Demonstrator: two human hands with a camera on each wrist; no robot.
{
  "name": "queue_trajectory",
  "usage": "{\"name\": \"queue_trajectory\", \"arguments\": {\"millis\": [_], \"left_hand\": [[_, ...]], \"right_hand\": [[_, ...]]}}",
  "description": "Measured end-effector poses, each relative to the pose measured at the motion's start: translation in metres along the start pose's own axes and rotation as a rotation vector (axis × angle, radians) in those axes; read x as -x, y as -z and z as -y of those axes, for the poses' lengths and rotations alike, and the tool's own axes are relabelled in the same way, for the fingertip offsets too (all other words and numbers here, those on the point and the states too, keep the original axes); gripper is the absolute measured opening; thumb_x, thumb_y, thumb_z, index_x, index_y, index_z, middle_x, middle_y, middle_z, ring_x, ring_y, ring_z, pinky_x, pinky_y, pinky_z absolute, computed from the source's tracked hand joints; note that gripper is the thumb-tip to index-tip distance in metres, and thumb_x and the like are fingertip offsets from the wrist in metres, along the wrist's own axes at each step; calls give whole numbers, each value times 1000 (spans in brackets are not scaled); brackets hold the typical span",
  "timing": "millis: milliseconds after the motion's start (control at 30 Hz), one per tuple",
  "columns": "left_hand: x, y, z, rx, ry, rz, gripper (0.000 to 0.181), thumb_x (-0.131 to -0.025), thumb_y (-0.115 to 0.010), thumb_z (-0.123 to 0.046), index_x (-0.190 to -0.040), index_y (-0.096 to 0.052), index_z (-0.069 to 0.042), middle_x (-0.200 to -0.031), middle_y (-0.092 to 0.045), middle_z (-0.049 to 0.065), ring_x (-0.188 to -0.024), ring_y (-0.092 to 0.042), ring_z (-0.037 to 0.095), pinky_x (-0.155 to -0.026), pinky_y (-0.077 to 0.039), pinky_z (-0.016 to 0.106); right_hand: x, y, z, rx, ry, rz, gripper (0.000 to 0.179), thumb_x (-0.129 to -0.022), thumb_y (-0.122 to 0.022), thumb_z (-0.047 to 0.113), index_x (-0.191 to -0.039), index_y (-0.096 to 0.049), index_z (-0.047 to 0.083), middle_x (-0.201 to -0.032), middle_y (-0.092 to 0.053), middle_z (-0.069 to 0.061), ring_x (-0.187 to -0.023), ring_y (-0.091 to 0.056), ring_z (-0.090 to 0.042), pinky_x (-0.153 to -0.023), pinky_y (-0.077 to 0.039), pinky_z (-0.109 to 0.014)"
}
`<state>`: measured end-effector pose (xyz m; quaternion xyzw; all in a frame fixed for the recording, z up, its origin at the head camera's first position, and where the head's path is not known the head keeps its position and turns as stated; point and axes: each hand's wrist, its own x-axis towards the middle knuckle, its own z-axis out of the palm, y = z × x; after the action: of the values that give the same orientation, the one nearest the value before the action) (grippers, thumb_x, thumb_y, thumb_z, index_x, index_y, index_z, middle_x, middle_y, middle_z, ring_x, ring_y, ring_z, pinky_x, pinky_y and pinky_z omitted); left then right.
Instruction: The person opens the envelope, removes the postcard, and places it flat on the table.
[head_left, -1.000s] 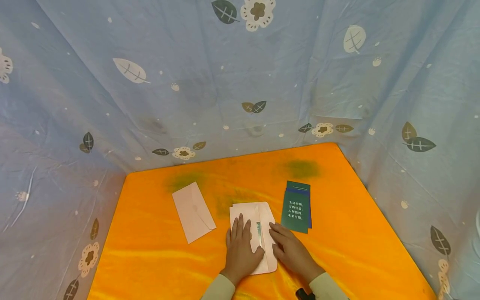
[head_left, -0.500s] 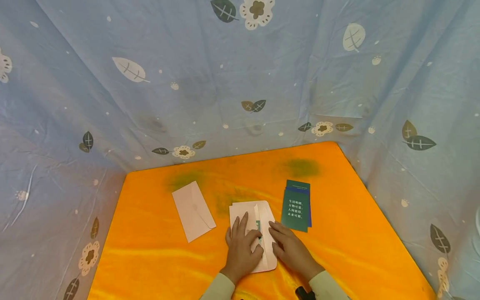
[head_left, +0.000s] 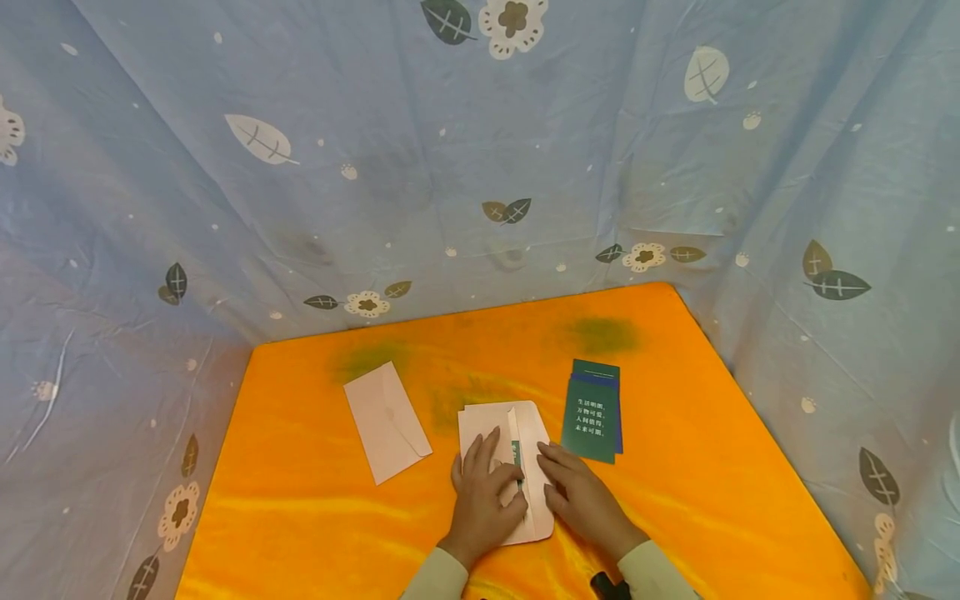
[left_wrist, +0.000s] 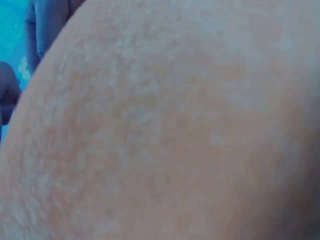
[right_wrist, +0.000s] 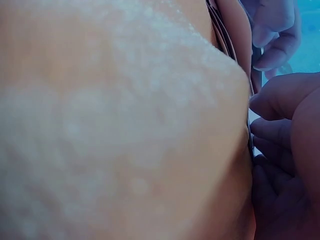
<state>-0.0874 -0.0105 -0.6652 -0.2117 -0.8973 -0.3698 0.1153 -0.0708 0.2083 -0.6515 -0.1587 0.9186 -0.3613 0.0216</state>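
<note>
A pale pink envelope (head_left: 493, 415) lies in front of me in the head view, its flap folded out to the right. A narrow strip of a green card (head_left: 516, 452) shows at its opening. My left hand (head_left: 483, 505) rests on the envelope with fingers spread, its bent index finger touching the strip and its thumb just below. My right hand (head_left: 583, 498) holds the flap's right edge with fingertips and thumb. Skin fills most of both wrist views; fingers (right_wrist: 280, 97) appear at the right of the right wrist view.
Another pink envelope (head_left: 384, 421) lies to the left, tilted. At the right is an overlapping pile of green and blue cards (head_left: 591, 421), the top one printed with white characters. An orange cloth (head_left: 300, 467) covers the table; patterned blue curtains (head_left: 420, 167) enclose it.
The left index finger has bent and moved away from the other fingers onto the green strip. The right hand stays at the flap edge.
</note>
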Motion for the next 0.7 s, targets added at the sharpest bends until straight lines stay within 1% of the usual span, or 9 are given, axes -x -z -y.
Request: {"name": "queue_trajectory", "arguments": {"millis": [100, 200, 300, 367, 433, 500, 533, 600, 700], "left_hand": [[1, 0, 1, 25, -12, -18, 17, -82, -76, -13, -93, -77, -25, -165, -48, 17, -150, -39, 51, -106, -17, 88], [1, -1, 2, 24, -26, -31, 17, -80, -77, -12, -93, -77, -24, -163, -51, 17, -149, -41, 52, -104, -18, 89], [1, -1, 2, 14, -34, -34, 18, -79, -77, -13, -93, -76, -24, -161, -52, 17, -148, -41, 52, -104, -18, 88], [1, -2, 2, 10, -33, -33, 17, -79, -77, -14, -93, -76, -24, -161, -53, 17, -149, -41, 51, -105, -18, 87], [1, -2, 2, 6, -32, -37, 18, -79, -77, -15, -94, -76, -24, -161, -53, 16, -149, -41, 51, -106, -17, 87], [1, -2, 3, 7, -33, -45, 18, -78, -77, -15, -93, -76, -24, -160, -54, 16, -148, -42, 50, -106, -18, 86], [2, -2, 3, 8, -35, -50, 18, -78, -77, -14, -93, -76, -24, -159, -55, 16, -148, -42, 50, -105, -18, 86], [2, -3, 4, 10, -41, -57, 19, -78, -77, -14, -93, -75, -25, -159, -55, 15, -147, -43, 50, -105, -18, 87], [3, -4, 5, 13, -45, -58, 18, -79, -77, -15, -93, -75, -26, -158, -56, 15, -146, -44, 50, -105, -19, 86]], "right_hand": [[0, 0, 1, 7, 4, -7, 50, -103, -75, 13, -149, -63, -3, -163, -52, -9, -153, -43, -37, -116, -40, -57], [-1, 1, 4, 18, 6, -12, 49, -103, -75, 12, -148, -64, -3, -162, -54, -10, -152, -44, -38, -116, -40, -58], [-3, 1, 8, 64, 30, -37, 47, -100, -77, 9, -144, -68, -4, -158, -58, -11, -147, -49, -39, -114, -43, -59], [-6, 2, 10, 109, 66, -67, 42, -96, -79, 6, -137, -73, -4, -152, -62, -14, -139, -54, -40, -111, -47, -57], [-11, 2, 13, 152, 104, -95, 35, -92, -81, 3, -126, -77, -3, -146, -66, -17, -127, -57, -40, -105, -50, -56], [-16, 2, 15, 161, 116, -96, 30, -89, -82, 1, -118, -78, -1, -142, -68, -19, -120, -58, -40, -100, -51, -55], [-18, 3, 16, 146, 106, -83, 29, -89, -82, 0, -118, -78, -1, -142, -68, -19, -120, -59, -41, -101, -52, -55], [-22, 5, 18, 82, 54, -37, 30, -92, -80, 0, -121, -78, -3, -144, -67, -18, -126, -61, -42, -105, -52, -55], [-27, 8, 18, -74, -60, 29, 33, -98, -77, 3, -130, -75, -6, -149, -64, -14, -133, -62, -42, -106, -51, -56]]}}
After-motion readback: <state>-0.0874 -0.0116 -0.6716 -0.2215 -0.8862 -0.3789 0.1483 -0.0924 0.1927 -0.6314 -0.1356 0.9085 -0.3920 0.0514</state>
